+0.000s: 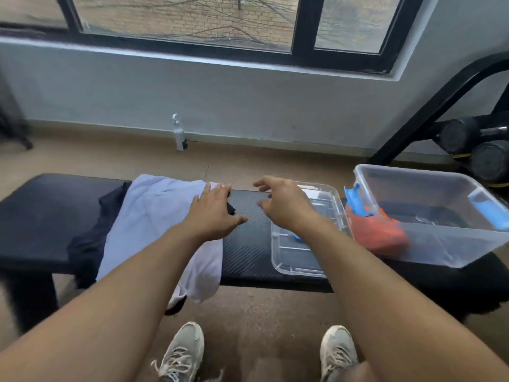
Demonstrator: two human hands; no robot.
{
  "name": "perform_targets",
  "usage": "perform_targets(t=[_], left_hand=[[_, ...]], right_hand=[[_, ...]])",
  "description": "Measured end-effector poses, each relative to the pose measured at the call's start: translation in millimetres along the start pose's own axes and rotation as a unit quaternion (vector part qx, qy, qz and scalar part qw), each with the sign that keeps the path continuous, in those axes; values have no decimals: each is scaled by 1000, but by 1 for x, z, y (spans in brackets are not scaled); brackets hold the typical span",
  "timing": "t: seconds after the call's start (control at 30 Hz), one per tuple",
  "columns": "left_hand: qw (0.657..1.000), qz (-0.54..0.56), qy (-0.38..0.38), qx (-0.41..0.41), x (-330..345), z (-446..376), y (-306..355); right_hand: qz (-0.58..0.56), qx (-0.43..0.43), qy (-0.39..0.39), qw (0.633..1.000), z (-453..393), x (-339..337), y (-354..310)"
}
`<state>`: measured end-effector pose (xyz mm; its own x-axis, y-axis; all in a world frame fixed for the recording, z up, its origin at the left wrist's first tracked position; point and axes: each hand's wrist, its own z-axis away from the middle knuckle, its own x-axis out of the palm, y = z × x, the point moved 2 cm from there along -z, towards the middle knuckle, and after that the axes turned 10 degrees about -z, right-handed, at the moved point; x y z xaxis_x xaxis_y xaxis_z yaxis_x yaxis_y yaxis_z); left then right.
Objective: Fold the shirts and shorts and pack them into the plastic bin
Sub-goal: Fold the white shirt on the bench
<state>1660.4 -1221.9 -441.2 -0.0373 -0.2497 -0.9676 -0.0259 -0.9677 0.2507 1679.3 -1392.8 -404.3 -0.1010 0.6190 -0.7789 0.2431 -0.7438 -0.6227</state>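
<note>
Hands over long black padded counter (41, 216). Left hand (212, 210) flat, fingers straight, resting on edge of pale lilac shirt (154, 216) spread across counter; grip loose, holding nothing. Dark garment (91, 241) lies under shirt, sticking out on left. Right hand (286, 205) hovers above counter, fingers spread and slightly bent, empty. Clear plastic lid (303, 244) lies just right of it. Clear plastic bin with blue latches (440, 244) at counter's right end, folded orange garment (377, 232) inside.
</note>
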Motion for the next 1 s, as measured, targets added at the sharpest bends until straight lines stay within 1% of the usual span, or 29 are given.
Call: perform_targets(t=[0.07, 0.13, 0.23, 0.3, 0.43, 0.5, 0.57, 0.63, 0.73, 0.83, 0.9, 1.0], left_hand=[[999, 21, -6, -45, 3, 11, -25], [996, 7, -39, -80, 6, 20, -46], [992, -12, -87, -88, 6, 28, -65], [992, -23, -87, -91, 3, 34, -69], [982, -48, -10, -182, -10, 41, -74], [974, -56, -10, -218, -13, 42, -78], [969, -66, -32, -236, -12, 42, -82], [968, -58, -52, -237, -11, 41, -85], [975, -44, -45, -212, -11, 37, -86], [981, -42, -11, -189, -15, 35, -85], [982, -19, 21, -185, -19, 33, -82], [976, 58, 114, -179, -28, 30, -78]], right_hand=[[7, 5, -69, 998, 2, 26, -6], [8, 8, -125, 992, 8, 49, -10], [47, 4, -204, 978, 14, 78, -17], [76, 11, -224, 972, 15, 91, -23], [87, 74, -187, 976, 12, 100, -27], [79, 97, -194, 973, 11, 105, -25], [46, 112, -205, 971, 10, 110, -22], [15, 120, -206, 971, 9, 109, -22], [-41, 115, -204, 971, 9, 97, -28], [-179, 143, -195, 954, 10, 83, -32], [-276, 150, -155, 937, 8, 73, -34], [-373, 133, -27, 918, -1, 53, -32]])
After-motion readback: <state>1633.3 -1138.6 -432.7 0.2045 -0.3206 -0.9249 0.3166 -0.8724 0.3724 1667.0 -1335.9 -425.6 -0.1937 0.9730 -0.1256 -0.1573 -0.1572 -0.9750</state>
